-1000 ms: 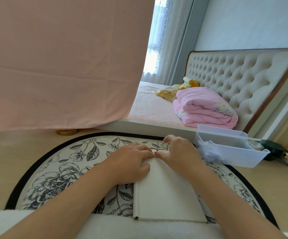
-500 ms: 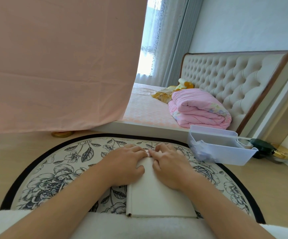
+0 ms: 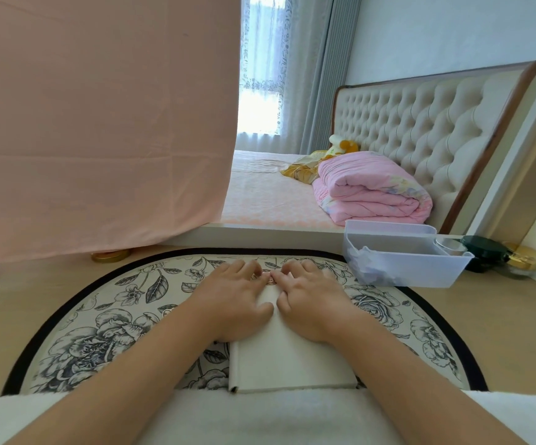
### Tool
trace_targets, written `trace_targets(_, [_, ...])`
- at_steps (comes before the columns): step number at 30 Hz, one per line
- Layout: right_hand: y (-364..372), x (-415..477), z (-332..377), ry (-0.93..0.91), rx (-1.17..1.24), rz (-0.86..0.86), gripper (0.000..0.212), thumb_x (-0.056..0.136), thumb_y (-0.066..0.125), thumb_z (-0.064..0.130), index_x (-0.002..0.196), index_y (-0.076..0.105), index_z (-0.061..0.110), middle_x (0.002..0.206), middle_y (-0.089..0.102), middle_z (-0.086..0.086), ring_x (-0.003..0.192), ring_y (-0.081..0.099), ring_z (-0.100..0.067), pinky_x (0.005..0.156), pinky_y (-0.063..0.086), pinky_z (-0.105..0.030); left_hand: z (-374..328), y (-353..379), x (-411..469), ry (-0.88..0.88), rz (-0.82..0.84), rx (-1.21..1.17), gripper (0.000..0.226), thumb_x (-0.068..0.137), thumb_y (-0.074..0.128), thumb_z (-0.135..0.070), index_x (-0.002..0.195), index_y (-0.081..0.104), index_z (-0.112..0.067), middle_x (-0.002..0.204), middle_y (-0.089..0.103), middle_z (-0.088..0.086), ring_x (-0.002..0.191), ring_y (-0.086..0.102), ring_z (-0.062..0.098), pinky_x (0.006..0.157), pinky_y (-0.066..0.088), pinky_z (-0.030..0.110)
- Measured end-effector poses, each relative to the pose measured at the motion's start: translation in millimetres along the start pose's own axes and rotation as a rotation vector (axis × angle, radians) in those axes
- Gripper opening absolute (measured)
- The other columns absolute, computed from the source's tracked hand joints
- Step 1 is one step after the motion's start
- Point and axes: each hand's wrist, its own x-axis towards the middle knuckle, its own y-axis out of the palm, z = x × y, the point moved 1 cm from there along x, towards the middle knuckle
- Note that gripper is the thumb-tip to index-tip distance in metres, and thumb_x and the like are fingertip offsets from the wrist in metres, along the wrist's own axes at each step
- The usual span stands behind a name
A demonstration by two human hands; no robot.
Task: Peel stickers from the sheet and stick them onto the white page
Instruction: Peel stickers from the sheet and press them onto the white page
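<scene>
Pinkish speck point(image 3: 272, 282), prob. a sticker, under meeting fingertips of left hand point(image 3: 234, 297) & right hand point(image 3: 313, 300) at far edge of white page point(image 3: 292, 358); both hands palms-down, relaxed, gripping nothing, thumbs flat on paper. Looks like press-down stage for one sticker; rest of visible page bare, so prob. early on, w/ most peeling & sticking left. No sticker sheet in view, poss. hidden under palms; book point(image 3: 292, 385) w/ the page on floral mat point(image 3: 100, 332), plastic bin point(image 3: 404, 268) at mat's right edge.

Bright daylight from the window point(image 3: 260, 101); edges bend, perhaps fisheye.
</scene>
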Motion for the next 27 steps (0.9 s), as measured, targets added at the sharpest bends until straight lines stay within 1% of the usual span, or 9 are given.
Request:
trace_targets(3, [-0.8,1.0,-1.3,-0.008,0.001,0.013,0.057,0.100,0.027,0.039,0.156,0.024,0.028,0.154,0.029,0.001,0.141,0.024,-0.022,0.111,0.025,-0.048,-0.9,1.4,-6.5,0.013,-0.021,0.019,0.079,0.086,0.010,-0.057,0.154,0.032,-0.023,0.152,0.035,-0.007,0.140,0.029,0.014,0.116,0.026,0.033])
trace_targets(5, [-0.4,1.1,-1.6,-0.011,-0.008,0.015,0.057,0.101,0.026,0.039,0.156,0.024,0.027,0.155,0.028,0.001,0.141,0.024,-0.022,0.111,0.024,-0.048,0.8,-1.1,-11.9,0.051,-0.028,-0.001,0.076,0.088,0.013,-0.058,0.153,0.035,-0.025,0.156,0.035,-0.012,0.142,0.030,0.012,0.115,0.031,0.032])
trace_targets(9, [-0.1,1.1,-0.9,-0.011,-0.025,-0.002,0.057,0.100,0.027,0.041,0.156,0.027,0.026,0.154,0.030,0.000,0.140,0.026,-0.023,0.112,0.024,-0.049,3.8,-7.6,-18.4,0.054,0.018,-0.096,0.060,0.101,0.033,-0.051,0.157,0.023,-0.032,0.163,0.018,-0.021,0.151,0.011,0.003,0.122,0.016,0.028])
trace_targets(12, [-1.1,-3.2,0.1,-0.074,-0.061,-0.074,0.057,0.099,0.027,0.040,0.154,0.032,0.027,0.156,0.033,0.000,0.140,0.030,-0.024,0.112,0.023,-0.049,2.5,-2.8,-16.2,0.051,0.015,-0.100,0.069,0.095,0.023,-0.061,0.157,0.022,-0.032,0.164,0.019,-0.018,0.151,0.012,0.005,0.123,0.013,0.028])
trace_targets(16, [-2.5,-11.2,2.6,-0.176,-0.036,-0.082,0.073,0.085,0.020,0.042,0.153,0.038,0.024,0.161,0.034,0.007,0.143,0.032,-0.019,0.114,0.023,-0.044,4.8,6.2,-14.1,0.036,-0.001,-0.106,0.083,0.081,0.006,-0.064,0.157,0.020,-0.034,0.164,0.018,-0.018,0.151,0.011,0.003,0.124,0.010,0.030])
trace_targets(19, [-3.4,-15.6,-1.4,-0.170,0.006,-0.084,0.070,0.085,0.021,0.042,0.148,0.046,0.026,0.158,0.039,0.009,0.141,0.037,-0.016,0.113,0.027,-0.043,5.3,6.0,-14.1,0.018,0.008,-0.125,0.068,0.095,0.018,-0.056,0.158,0.021,-0.031,0.165,0.017,-0.016,0.151,0.008,0.002,0.125,0.003,0.028])
trace_targets(21, [-3.9,-18.5,-4.9,-0.171,-0.008,-0.097,0.057,0.091,0.026,0.041,0.136,0.057,0.025,0.152,0.048,0.010,0.139,0.042,-0.015,0.111,0.029,-0.044,4.8,3.4,-14.5,0.009,0.012,-0.137,0.058,0.102,0.028,-0.047,0.157,0.023,-0.031,0.164,0.018,-0.016,0.151,0.009,0.003,0.124,0.001,0.026])
trace_targets(24, [-3.3,-20.3,-7.1,-0.170,-0.018,-0.119,0.043,0.094,0.032,0.039,0.119,0.064,0.022,0.140,0.058,0.008,0.131,0.051,-0.018,0.107,0.034,-0.043,5.1,2.2,-15.5,0.001,-0.005,-0.160,0.055,0.102,0.033,-0.046,0.155,0.028,-0.032,0.163,0.022,-0.019,0.150,0.011,0.002,0.124,0.010,0.027])
trace_targets(27, [-2.8,-18.1,-5.6,-0.158,0.000,-0.111,0.049,0.096,0.032,0.040,0.136,0.054,0.022,0.148,0.049,0.006,0.130,0.048,-0.020,0.108,0.035,-0.043,5.2,2.4,-16.5,0.000,-0.005,-0.199,0.054,0.101,0.035,-0.047,0.153,0.031,-0.033,0.161,0.023,-0.021,0.150,0.010,0.001,0.122,0.019,0.029])
